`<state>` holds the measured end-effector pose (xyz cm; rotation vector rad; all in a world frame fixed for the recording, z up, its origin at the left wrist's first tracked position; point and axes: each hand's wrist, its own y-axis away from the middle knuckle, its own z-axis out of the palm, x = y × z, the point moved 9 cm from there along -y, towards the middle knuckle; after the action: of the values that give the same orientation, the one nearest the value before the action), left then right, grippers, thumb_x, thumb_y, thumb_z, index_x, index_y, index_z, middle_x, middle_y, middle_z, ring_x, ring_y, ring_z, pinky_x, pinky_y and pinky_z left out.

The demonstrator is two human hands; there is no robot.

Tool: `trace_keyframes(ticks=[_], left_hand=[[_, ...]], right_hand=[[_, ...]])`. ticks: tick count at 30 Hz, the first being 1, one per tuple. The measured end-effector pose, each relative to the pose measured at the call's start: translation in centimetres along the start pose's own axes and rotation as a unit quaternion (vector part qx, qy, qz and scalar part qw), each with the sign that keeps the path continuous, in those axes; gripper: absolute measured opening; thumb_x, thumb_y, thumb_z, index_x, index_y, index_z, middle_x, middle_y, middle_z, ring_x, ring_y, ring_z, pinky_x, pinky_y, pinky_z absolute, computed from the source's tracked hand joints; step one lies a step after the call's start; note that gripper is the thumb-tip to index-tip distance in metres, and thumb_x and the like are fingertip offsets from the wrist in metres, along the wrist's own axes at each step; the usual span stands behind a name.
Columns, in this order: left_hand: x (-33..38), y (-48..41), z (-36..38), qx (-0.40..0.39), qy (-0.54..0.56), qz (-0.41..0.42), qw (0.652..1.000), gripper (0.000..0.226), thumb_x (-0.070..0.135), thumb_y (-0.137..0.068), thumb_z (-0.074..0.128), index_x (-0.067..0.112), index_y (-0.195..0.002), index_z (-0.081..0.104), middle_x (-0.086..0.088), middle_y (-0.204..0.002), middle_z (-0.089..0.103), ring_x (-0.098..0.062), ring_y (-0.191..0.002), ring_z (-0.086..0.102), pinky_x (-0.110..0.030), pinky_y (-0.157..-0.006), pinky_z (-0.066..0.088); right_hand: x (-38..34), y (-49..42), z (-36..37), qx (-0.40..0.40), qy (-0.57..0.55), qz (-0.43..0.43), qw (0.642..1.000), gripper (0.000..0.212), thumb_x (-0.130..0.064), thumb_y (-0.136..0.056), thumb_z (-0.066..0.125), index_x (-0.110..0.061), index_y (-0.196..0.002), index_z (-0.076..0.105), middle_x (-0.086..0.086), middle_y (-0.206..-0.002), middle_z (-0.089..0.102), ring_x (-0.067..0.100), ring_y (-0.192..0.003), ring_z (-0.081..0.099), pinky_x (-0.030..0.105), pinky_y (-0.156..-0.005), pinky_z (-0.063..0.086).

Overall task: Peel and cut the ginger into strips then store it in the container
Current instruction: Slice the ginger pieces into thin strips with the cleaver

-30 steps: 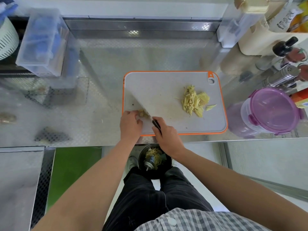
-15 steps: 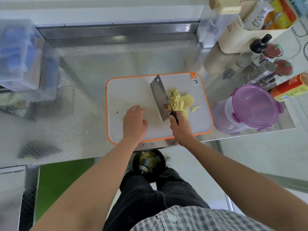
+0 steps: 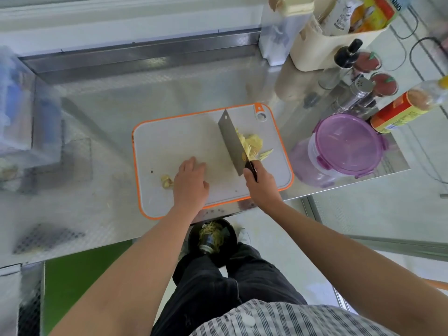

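Observation:
A grey cutting board with an orange rim [image 3: 169,141] lies on the steel counter. My right hand [image 3: 260,187] grips the black handle of a cleaver [image 3: 231,141], whose blade leans against the left side of a pile of cut ginger strips [image 3: 252,144]. My left hand [image 3: 191,183] rests flat on the board with straight fingers, holding nothing. A small ginger piece [image 3: 166,181] lies just left of it. A clear container with a purple lid [image 3: 346,146] stands right of the board, lid on.
Seasoning bottles, a steel shaker [image 3: 361,90] and a cream bin [image 3: 322,44] crowd the back right. A clear plastic box [image 3: 17,112] sits at the left. A black bin with scraps [image 3: 213,241] stands on the floor below the counter edge.
My right hand carried the cleaver from the board's near left over to the ginger pile. My left hand let go of the small ginger piece and now lies flat beside it.

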<state>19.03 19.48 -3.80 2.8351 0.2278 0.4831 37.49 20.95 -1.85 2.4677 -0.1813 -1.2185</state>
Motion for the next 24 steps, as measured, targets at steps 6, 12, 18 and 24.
trace_keyframes(ticks=[6,12,18,24], left_hand=[[1.8,-0.3,-0.4,0.021,0.041,-0.005,0.999,0.051,0.014,-0.093,0.049,0.013,-0.143,0.038,-0.011,-0.154,0.026,-0.028,-0.142,0.021,-0.038,-0.113,0.025],[6.1,-1.6,0.1,0.002,0.114,0.035,0.993,0.055,0.013,-0.093,0.05,0.008,-0.146,0.034,-0.012,-0.154,0.027,-0.028,-0.141,0.023,-0.037,-0.113,0.024],[8.1,-2.2,0.7,-0.004,0.139,0.049,0.989,0.051,0.009,-0.088,0.053,0.0,-0.137,0.04,-0.017,-0.134,0.047,-0.035,-0.127,0.039,-0.041,-0.106,0.034],[8.2,-2.2,1.0,-0.015,0.135,0.052,0.989,0.056,0.009,-0.092,0.049,0.002,-0.146,0.031,-0.016,-0.147,0.038,-0.031,-0.137,0.029,-0.038,-0.115,0.024]], right_hand=[[-1.4,0.3,-4.6,0.116,-0.009,-0.041,0.992,0.018,-0.023,-0.099,0.041,-0.014,-0.112,0.048,0.006,-0.075,0.056,0.024,-0.065,0.052,0.031,-0.058,0.034],[2.3,0.1,-7.5,0.158,0.043,0.036,0.986,0.029,-0.016,-0.097,0.038,-0.012,-0.126,0.042,0.009,-0.094,0.059,0.029,-0.08,0.053,0.032,-0.067,0.039],[2.5,0.2,-5.5,0.127,0.052,0.033,0.99,0.024,-0.016,-0.097,0.039,-0.013,-0.121,0.041,0.009,-0.089,0.054,0.031,-0.077,0.052,0.031,-0.062,0.036],[1.2,-0.7,-4.0,0.111,0.062,0.0,0.992,0.024,-0.019,-0.098,0.039,-0.013,-0.121,0.042,0.01,-0.08,0.055,0.031,-0.071,0.053,0.034,-0.06,0.037]])
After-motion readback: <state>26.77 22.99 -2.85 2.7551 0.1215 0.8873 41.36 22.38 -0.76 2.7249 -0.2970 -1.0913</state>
